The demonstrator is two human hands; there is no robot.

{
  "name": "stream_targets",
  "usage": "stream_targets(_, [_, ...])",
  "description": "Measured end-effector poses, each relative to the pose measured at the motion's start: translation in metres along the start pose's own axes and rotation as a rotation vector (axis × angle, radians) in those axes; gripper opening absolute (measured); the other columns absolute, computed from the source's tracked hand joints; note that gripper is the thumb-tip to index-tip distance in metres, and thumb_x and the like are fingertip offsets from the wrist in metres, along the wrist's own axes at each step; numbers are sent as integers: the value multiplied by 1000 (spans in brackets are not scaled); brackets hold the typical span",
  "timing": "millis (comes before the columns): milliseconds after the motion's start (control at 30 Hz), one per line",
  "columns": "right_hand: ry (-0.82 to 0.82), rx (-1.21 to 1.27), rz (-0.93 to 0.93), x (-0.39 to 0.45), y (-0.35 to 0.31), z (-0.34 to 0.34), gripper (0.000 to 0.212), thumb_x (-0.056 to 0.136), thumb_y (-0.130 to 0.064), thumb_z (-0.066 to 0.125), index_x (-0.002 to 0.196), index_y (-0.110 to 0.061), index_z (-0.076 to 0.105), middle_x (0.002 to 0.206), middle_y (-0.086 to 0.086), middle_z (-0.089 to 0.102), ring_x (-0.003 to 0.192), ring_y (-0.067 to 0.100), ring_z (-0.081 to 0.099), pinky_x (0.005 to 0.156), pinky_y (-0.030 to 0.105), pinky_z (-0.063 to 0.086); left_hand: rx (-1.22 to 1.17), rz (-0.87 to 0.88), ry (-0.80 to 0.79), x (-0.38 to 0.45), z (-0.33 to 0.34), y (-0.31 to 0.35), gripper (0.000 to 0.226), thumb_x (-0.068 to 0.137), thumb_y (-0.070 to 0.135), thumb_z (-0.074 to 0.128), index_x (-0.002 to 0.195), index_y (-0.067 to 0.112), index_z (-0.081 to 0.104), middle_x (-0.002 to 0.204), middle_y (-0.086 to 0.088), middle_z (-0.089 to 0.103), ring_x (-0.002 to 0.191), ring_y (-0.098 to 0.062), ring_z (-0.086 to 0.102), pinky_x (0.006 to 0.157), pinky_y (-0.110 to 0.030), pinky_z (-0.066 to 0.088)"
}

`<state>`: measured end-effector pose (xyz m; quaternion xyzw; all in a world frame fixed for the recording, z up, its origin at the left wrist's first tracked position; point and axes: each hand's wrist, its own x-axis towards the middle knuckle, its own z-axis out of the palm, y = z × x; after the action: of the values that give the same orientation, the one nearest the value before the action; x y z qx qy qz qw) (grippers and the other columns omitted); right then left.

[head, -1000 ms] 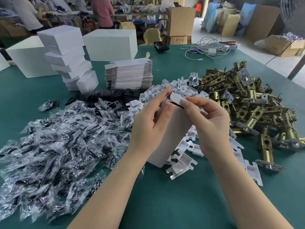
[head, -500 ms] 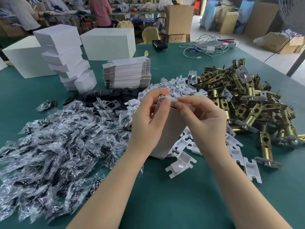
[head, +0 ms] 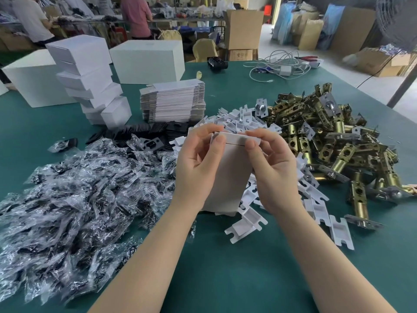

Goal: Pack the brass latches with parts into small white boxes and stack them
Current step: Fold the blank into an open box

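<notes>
White small box (head: 228, 177) stands upright, lid shut, both hands gripping it.

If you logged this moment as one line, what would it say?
step: closing top flap | left hand: grips small white box | right hand: pinches flap | box: upright | stack: waiting

**White box upright, brass latches heaped at right**

A small white box (head: 228, 175) stands on end, top flap folded nearly shut. Finished white boxes (head: 86, 77) lean in a stack at far left. Brass latches (head: 334, 141) lie jumbled in a pile on the right.
</notes>
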<state>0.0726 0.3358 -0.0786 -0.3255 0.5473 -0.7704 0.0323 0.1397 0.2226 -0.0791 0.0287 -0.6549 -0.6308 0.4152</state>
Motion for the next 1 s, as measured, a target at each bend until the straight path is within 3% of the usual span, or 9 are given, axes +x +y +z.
stream_targets(133, [-18,-6,17,0,1,2,22,95,-21,55,96,-37,70,90,-10,67,79,6,57,71,25,46,-44,-27,14,0,-2,2,16,89,36,63,96,48,69,82,23,65,78,5,58,76,-11,46])
stream_targets(300, [-37,-55,-21,-1,-1,2,16,97,-16,55,101,-27,66,89,-15,66,79,2,58,70,17,46,-62,-55,-5,1,-5,4,13,86,38,64,94,47,70,81,21,65,78,3,59,77,-14,47])
stream_targets(567, [-1,-8,-82,-2,-9,4,20,97,-15,55,102,-32,63,101,-4,72,90,9,65,77,21,49,-100,-25,-3,1,-3,10,16,87,34,65,96,45,71,87,17,70,85,-1,63,80,-18,50])
stream_targets(733, [-27,8,-88,-1,-12,2,15,97,-13,53,100,-26,60,102,9,71,85,12,61,71,20,46,-174,-111,16,1,0,10,15,81,37,69,94,42,74,94,7,72,94,-15,63,96,-50,49])
stream_targets(800, [-47,10,-81,0,-12,1,14,97,-12,54,100,-23,61,103,6,70,88,12,62,72,22,47,-197,-137,23,2,0,12,17,79,37,70,95,40,75,97,2,73,98,-20,64,102,-56,46])
stream_targets(1000, [-110,-84,-109,2,-14,-4,21,95,-7,59,101,-27,62,96,-17,67,84,3,62,71,19,48,-319,-239,-17,6,-6,14,23,89,19,62,96,34,78,105,-13,72,113,-26,66,112,-53,41])
